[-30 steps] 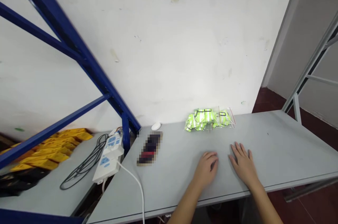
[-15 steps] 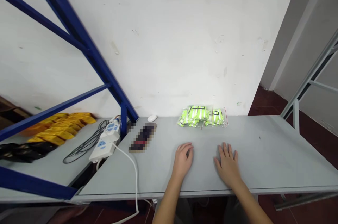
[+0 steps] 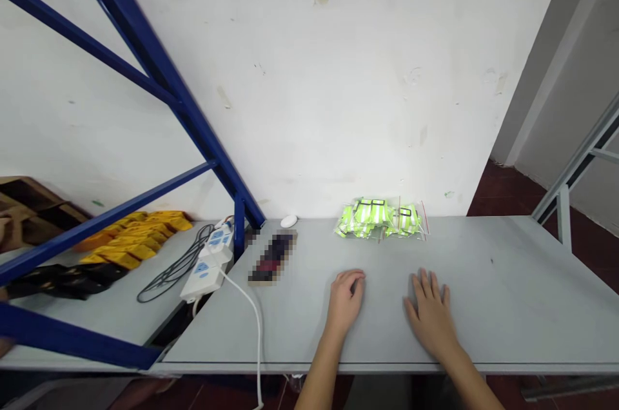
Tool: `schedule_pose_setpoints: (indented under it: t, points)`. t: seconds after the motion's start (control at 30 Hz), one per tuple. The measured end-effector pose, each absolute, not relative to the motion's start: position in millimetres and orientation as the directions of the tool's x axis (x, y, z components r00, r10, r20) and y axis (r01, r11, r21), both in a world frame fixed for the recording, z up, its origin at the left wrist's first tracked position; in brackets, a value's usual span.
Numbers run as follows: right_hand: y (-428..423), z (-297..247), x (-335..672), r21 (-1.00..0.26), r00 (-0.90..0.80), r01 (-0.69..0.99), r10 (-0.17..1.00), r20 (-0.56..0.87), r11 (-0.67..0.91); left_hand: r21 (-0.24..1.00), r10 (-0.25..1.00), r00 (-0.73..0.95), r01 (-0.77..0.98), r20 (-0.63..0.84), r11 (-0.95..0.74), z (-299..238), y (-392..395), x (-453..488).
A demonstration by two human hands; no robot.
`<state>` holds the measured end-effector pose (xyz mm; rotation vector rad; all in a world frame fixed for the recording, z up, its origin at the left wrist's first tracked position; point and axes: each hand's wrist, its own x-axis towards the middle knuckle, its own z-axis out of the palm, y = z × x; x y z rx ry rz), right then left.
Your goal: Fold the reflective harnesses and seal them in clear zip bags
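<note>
My left hand (image 3: 346, 298) rests on the grey table (image 3: 522, 307), its fingers curled in and the thumb close to the index finger. A gap shows between thumb and finger, and I see nothing held there. To the right, my right hand (image 3: 431, 311) lies palm down with the fingers spread, touching only the tabletop. Beyond both hands, against the wall, are clear zip bags (image 3: 370, 216) with folded neon-yellow and silver reflective material inside. They are apart from my hands.
Left of my hands lies a pixelated flat object (image 3: 271, 260), with a white oval item (image 3: 289, 222) behind it. A white power strip (image 3: 207, 268) and its cord cross the left side. Past the blue frame (image 3: 193, 120) are yellow packages (image 3: 140, 239) and black ones (image 3: 72, 278).
The whole view has shifted slightly, so things appear a little further right and lower. More of the cardboard box at the far left shows. Both hands stay in place on the table.
</note>
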<state>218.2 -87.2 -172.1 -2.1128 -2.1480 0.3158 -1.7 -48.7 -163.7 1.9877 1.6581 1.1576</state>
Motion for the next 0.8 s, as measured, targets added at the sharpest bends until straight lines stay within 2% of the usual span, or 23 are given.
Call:
schedule_pose_setpoints:
  t: [0.37, 0.53, 0.67, 0.8]
  points:
    - [-95, -190, 222, -0.22, -0.007, 0.975, 0.996, 0.085, 0.025, 0.68, 0.941, 0.094, 0.669, 0.326, -0.302, -158, -62, -5]
    - [-55, -155, 213, -0.257, -0.039, 0.961, 0.966, 0.255, 0.106, 0.684, 0.938, 0.155, 0.649, 0.31, -0.334, -160, -66, -11]
    - [21, -101, 185, -0.056, -0.218, 0.964, 0.896, 0.387, 0.259, 0.685, 0.935, 0.178, 0.641, 0.306, -0.346, -159, -69, -12]
    - [87, -81, 153, 0.093, -0.363, 0.931, 0.879, 0.31, 0.352, 0.702, 0.942, 0.192, 0.629, 0.276, -0.334, -155, -71, -11]
